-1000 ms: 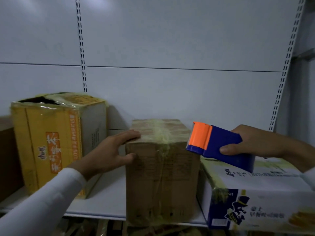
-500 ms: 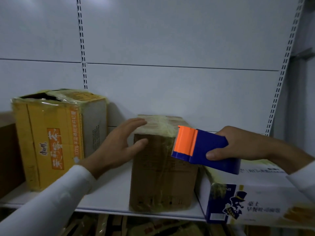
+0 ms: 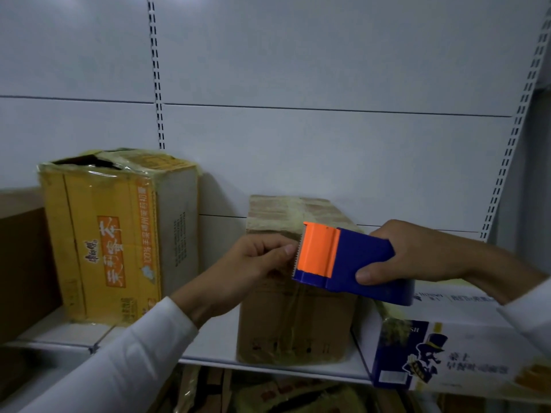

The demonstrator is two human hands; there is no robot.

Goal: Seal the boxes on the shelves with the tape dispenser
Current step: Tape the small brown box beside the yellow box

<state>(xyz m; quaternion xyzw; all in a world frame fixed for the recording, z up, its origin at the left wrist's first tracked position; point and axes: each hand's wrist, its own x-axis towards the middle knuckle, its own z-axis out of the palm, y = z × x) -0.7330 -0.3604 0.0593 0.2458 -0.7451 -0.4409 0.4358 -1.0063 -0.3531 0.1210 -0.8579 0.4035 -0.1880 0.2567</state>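
Left hand (image 3: 256,260) has come off the brown box (image 3: 298,317) (mid-shelf, front edge), fingers now pinching at the dispenser (image 3: 346,260) blade; right hand (image 3: 417,257) grips it. Looks like tape's about to start.

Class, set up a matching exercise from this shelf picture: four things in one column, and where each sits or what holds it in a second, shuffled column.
Things
1. yellow box
2. brown box
3. white and blue box
4. tape dispenser

Places
A. held in the right hand
B. middle of the shelf
C. right end of the shelf
D. left on the shelf, top torn open

Pairs: 1-D, 2-B, 3-C, 4-A
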